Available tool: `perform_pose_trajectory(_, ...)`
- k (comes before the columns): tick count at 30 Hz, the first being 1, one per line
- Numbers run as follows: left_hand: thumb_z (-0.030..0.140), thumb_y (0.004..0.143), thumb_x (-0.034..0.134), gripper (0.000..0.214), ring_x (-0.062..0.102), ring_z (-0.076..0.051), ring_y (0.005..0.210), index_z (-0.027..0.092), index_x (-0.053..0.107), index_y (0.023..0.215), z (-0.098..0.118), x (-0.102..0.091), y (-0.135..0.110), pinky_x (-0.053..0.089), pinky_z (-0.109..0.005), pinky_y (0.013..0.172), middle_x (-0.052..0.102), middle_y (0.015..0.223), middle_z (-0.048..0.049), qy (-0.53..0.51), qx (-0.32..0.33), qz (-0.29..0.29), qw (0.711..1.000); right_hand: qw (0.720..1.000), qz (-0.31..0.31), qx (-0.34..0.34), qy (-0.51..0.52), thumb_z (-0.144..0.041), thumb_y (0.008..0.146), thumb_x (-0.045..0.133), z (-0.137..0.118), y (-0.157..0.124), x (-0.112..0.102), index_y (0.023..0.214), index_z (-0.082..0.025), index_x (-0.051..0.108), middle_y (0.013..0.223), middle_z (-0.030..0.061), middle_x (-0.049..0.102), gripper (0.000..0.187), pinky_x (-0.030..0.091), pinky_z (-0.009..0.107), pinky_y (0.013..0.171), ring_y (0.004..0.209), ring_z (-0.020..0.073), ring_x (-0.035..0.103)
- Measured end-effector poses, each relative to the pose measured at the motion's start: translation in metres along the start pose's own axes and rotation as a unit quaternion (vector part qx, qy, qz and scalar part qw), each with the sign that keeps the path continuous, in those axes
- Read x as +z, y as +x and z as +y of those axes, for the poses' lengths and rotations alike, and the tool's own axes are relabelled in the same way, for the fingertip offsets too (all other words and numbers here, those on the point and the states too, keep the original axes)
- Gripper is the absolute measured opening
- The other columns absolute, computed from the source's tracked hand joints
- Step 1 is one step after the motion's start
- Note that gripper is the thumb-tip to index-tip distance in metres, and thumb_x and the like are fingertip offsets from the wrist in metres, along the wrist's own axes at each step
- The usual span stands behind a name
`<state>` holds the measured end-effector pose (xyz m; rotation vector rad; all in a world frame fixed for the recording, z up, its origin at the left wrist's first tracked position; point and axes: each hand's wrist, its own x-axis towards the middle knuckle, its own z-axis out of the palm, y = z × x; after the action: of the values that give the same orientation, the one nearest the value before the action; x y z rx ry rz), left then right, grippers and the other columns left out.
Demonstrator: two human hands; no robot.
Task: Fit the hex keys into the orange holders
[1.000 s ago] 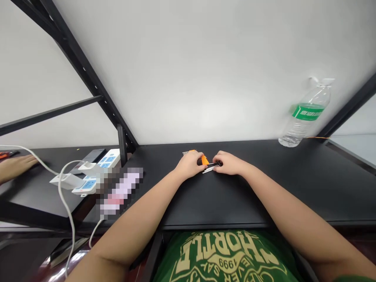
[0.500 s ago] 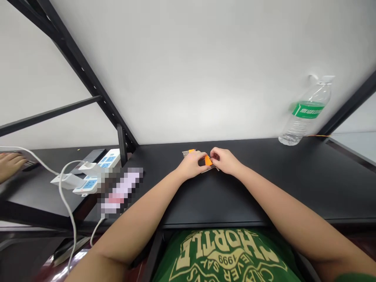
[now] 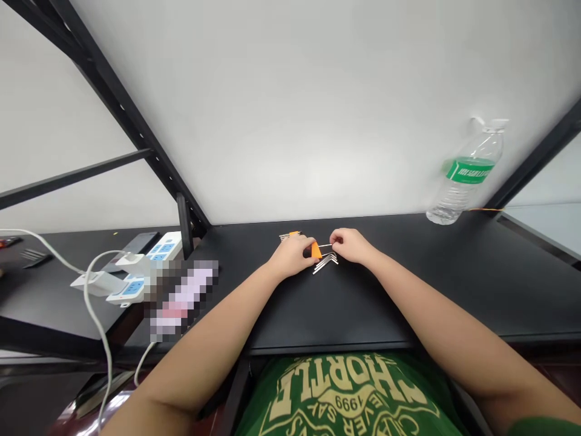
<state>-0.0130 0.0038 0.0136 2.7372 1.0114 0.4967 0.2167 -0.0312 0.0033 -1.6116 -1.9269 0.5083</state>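
My left hand (image 3: 290, 257) is closed around a small orange holder (image 3: 316, 249) on the black table (image 3: 363, 303). My right hand (image 3: 348, 245) pinches a thin silver hex key (image 3: 325, 245) whose other end meets the orange holder. Just below both hands, several bent silver hex keys (image 3: 325, 263) lie loose on the table. A few more key ends (image 3: 287, 235) stick out behind my left hand.
A clear water bottle (image 3: 467, 175) with a green label stands at the back right against the white wall. On the neighbouring desk to the left lie white power strips (image 3: 136, 272) with cables. Black frame bars (image 3: 186, 227) rise between the desks.
My right hand has drawn slightly right, so one hex key now spans between it and the orange holder. The loose keys below are uncovered. The other person's hand at far left is gone.
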Motion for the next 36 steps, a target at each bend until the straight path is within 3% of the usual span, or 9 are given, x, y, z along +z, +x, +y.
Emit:
perform_pose_trajectory(6,0.036,0.083,0.073,0.024,0.063,-0.025,0.092,0.025,0.065,0.103,-0.001,0.000,0.001,0.046,-0.034,0.078,0.068,0.095,-0.0040,-0.013,-0.001,0.016,1.000,0.999,0.003,-0.018,0.042,-0.013,0.082,0.057,0.003,0.001,0.000,0.085,-0.022,0.066,0.079,-0.0021,0.068,0.013,0.044,0.025,0.068,0.070,0.0135,0.060)
perform_pose_trajectory(9,0.034,0.082,0.073,0.021,0.063,-0.025,0.091,0.025,0.064,0.098,-0.003,-0.002,0.001,0.046,-0.035,0.079,0.068,0.093,-0.0039,0.003,-0.015,0.026,1.000,1.000,0.004,0.006,0.013,-0.012,0.082,0.059,0.010,0.004,-0.005,0.086,-0.022,0.068,0.081,-0.0011,0.070,0.014,0.045,0.026,0.070,0.073,0.0144,0.062)
perform_pose_trajectory(12,0.035,0.081,0.074,0.021,0.062,-0.025,0.091,0.024,0.063,0.096,-0.003,-0.003,0.001,0.046,-0.035,0.078,0.068,0.093,-0.0034,0.000,-0.033,0.026,0.999,0.998,-0.039,0.016,-0.037,-0.015,0.083,0.063,0.014,0.005,-0.009,0.085,-0.022,0.072,0.088,0.0021,0.070,0.012,0.046,0.027,0.074,0.078,0.0161,0.063)
perform_pose_trajectory(16,0.036,0.082,0.072,0.019,0.063,-0.024,0.091,0.024,0.062,0.094,-0.003,-0.002,0.001,0.047,-0.034,0.078,0.068,0.093,-0.0028,-0.020,-0.036,0.026,0.999,0.990,-0.111,-0.065,-0.052,-0.032,0.085,0.070,0.005,-0.002,-0.006,0.092,-0.023,0.075,0.104,0.0058,0.065,0.013,0.048,0.029,0.077,0.086,0.0183,0.062)
perform_pose_trajectory(19,0.035,0.083,0.071,0.018,0.063,-0.023,0.090,0.023,0.063,0.092,-0.002,-0.001,0.000,0.047,-0.032,0.077,0.068,0.092,-0.0028,-0.042,-0.032,0.027,0.998,0.981,-0.145,-0.113,-0.060,-0.023,0.083,0.068,-0.007,-0.009,0.001,0.095,-0.023,0.073,0.103,0.0062,0.063,0.013,0.047,0.029,0.075,0.090,0.0199,0.060)
perform_pose_trajectory(24,0.036,0.082,0.071,0.018,0.063,-0.021,0.086,0.023,0.064,0.093,-0.002,0.000,0.000,0.047,-0.032,0.076,0.068,0.090,-0.0017,-0.070,-0.031,0.033,0.997,0.982,-0.123,-0.093,-0.106,-0.014,0.080,0.064,-0.016,-0.014,0.005,0.089,-0.022,0.066,0.098,0.0069,0.061,0.013,0.043,0.029,0.072,0.091,0.0218,0.058)
perform_pose_trajectory(31,0.035,0.082,0.071,0.019,0.064,-0.020,0.089,0.024,0.063,0.095,-0.001,0.001,0.001,0.050,-0.032,0.081,0.069,0.091,0.0000,-0.111,-0.041,0.034,0.992,0.990,-0.080,-0.040,-0.106,-0.017,0.078,0.066,-0.001,-0.006,-0.004,0.089,-0.022,0.067,0.099,0.0060,0.063,0.012,0.040,0.028,0.067,0.079,0.0179,0.057)
perform_pose_trajectory(36,0.037,0.082,0.072,0.024,0.064,-0.021,0.091,0.024,0.064,0.102,0.003,0.002,0.000,0.051,-0.033,0.084,0.070,0.095,-0.0008,-0.139,-0.032,0.035,0.989,0.998,0.017,-0.051,-0.024,-0.014,0.080,0.058,-0.002,-0.002,-0.010,0.085,-0.021,0.066,0.089,0.0021,0.066,0.012,0.043,0.027,0.071,0.077,0.0155,0.058)
